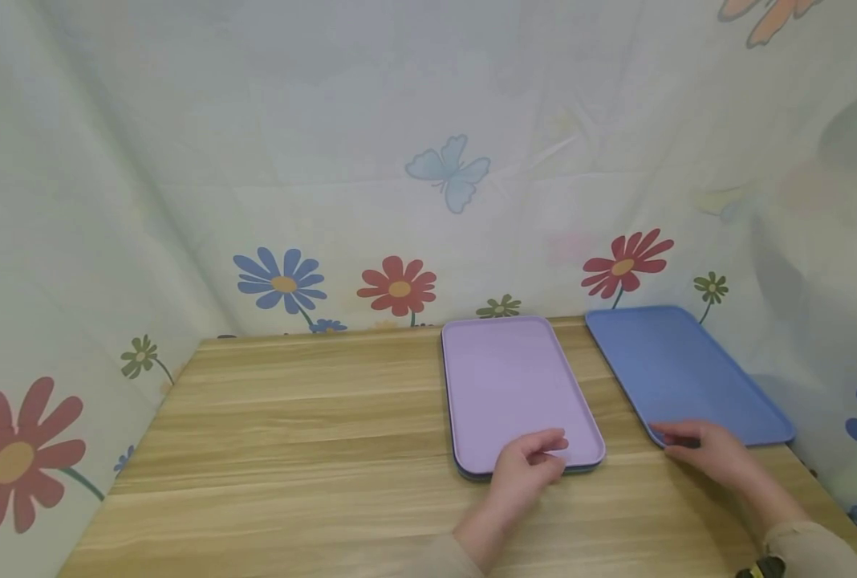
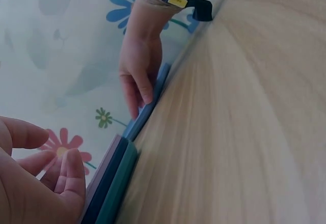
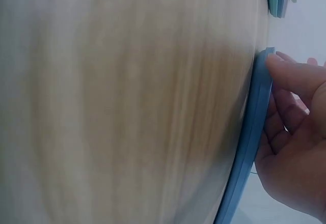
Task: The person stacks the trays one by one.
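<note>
A blue tray [image 1: 688,377] lies on the table at the right. My right hand [image 1: 710,453] is at its near left corner, and in the right wrist view the thumb [image 3: 293,76] lies against the rim with the other fingers curled on the inner side, pinching it. To its left is a stack of trays, with a lilac tray [image 1: 511,385] on top and a dark blue tray [image 2: 104,186] and a teal tray [image 2: 119,183] beneath. My left hand [image 1: 525,474] is over the near edge of this stack, fingers loosely bent with nothing between them.
Both the stack and the blue tray lie on a wood-grain table [image 1: 313,433], their far ends near its back edge. A pale cloth [image 1: 313,120] with printed flowers and butterflies hangs behind and at both sides. A strip of table separates the stack from the blue tray.
</note>
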The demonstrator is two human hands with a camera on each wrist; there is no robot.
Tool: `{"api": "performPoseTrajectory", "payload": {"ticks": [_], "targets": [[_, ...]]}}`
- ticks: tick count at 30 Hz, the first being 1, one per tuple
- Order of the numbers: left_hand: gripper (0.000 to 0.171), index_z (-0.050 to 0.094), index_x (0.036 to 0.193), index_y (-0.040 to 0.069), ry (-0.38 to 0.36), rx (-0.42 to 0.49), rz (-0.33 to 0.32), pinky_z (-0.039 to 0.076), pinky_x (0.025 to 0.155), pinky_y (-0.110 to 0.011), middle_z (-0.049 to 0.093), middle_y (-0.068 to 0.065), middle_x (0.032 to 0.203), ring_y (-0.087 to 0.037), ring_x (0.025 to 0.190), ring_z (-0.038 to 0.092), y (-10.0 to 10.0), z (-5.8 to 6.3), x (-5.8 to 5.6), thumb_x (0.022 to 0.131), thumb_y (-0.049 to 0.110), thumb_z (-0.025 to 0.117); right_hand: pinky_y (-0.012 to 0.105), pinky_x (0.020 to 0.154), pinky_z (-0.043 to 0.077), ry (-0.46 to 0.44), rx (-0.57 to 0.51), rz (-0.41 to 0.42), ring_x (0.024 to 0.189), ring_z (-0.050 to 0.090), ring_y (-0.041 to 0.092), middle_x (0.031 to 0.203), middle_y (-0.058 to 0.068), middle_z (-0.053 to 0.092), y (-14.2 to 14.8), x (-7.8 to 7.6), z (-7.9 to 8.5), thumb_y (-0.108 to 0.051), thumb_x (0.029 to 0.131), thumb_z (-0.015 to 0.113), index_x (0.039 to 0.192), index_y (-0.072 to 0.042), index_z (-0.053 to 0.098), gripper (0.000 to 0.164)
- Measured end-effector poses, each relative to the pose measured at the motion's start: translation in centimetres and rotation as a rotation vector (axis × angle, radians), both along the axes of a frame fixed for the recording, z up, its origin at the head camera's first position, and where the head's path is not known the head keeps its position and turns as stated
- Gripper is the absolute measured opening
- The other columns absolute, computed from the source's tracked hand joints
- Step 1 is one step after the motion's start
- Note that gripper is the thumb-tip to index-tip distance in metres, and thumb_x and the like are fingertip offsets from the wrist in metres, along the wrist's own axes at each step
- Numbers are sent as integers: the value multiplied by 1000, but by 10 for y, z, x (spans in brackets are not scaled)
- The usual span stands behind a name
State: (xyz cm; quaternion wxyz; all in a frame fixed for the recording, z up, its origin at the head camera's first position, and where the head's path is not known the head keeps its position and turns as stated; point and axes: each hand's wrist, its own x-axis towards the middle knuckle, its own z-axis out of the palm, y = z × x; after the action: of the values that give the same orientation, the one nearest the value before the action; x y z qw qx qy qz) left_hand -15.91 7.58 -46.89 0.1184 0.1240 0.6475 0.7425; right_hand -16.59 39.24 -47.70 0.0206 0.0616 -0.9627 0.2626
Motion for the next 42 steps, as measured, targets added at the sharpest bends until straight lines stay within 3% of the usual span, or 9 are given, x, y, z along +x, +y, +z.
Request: {"api": "performPoseTrajectory", "payload": {"ticks": [7, 13, 23, 32, 36, 39, 42], "targets": [[38, 68, 118, -7, -29, 11, -56, 52, 62, -15, 73, -12, 105, -2, 69, 59, 21, -4, 13, 80, -9, 63, 34, 80, 51, 3, -13, 37, 85, 58, 3, 89, -7, 68, -1, 6, -1, -16, 83, 79, 115, -1, 73, 36], [42, 68, 117, -7, -47, -17, -83, 48, 58, -14, 73, -10, 104, 0, 70, 58, 34, -7, 21, 76, -10, 61, 25, 76, 51, 4, -84, 87, 83, 56, -2, 86, -7, 67, -1, 14, -3, -17, 83, 79, 114, -4, 74, 34], [42, 67, 117, -10, -52, -15, -86, 49, 65, -13, 73, -13, 103, 0, 78, 60, 48, -8, 25, 75, -9, 62, 22, 75, 50, -79, -174, 148, 83, 56, -1, 87, -3, 67, -7, 24, -2, -18, 86, 77, 118, 2, 70, 39], [40, 68, 117, -7, -52, -58, -53, 53, 74, -18, 73, -11, 102, -10, 89, 67, 64, -11, 26, 77, -9, 65, 19, 69, 48, -37, -225, 278, 81, 56, -2, 85, -5, 66, -7, 26, -6, -9, 86, 75, 119, 0, 70, 34], [40, 69, 115, -6, -51, -75, -33, 54, 79, -19, 74, -11, 102, -13, 92, 68, 71, -10, 26, 76, -10, 67, 18, 70, 49, -61, -271, 287, 85, 57, -4, 90, -5, 68, 0, 25, -6, -7, 89, 72, 122, 3, 67, 34], [39, 69, 114, -6, -58, -74, -15, 54, 79, -20, 74, -11, 102, -14, 93, 69, 76, -11, 27, 76, -11, 67, 17, 71, 51, -96, -339, 260, 89, 58, -5, 95, -7, 69, 9, 24, -2, -4, 92, 67, 125, -2, 67, 33], [40, 69, 114, -7, -81, -50, -2, 54, 80, -19, 73, -10, 103, -17, 94, 69, 81, -12, 28, 75, -12, 67, 15, 72, 51, -66, -373, 205, 90, 59, -6, 97, -6, 70, 17, 25, 3, -1, 93, 66, 126, -8, 68, 34]]}}
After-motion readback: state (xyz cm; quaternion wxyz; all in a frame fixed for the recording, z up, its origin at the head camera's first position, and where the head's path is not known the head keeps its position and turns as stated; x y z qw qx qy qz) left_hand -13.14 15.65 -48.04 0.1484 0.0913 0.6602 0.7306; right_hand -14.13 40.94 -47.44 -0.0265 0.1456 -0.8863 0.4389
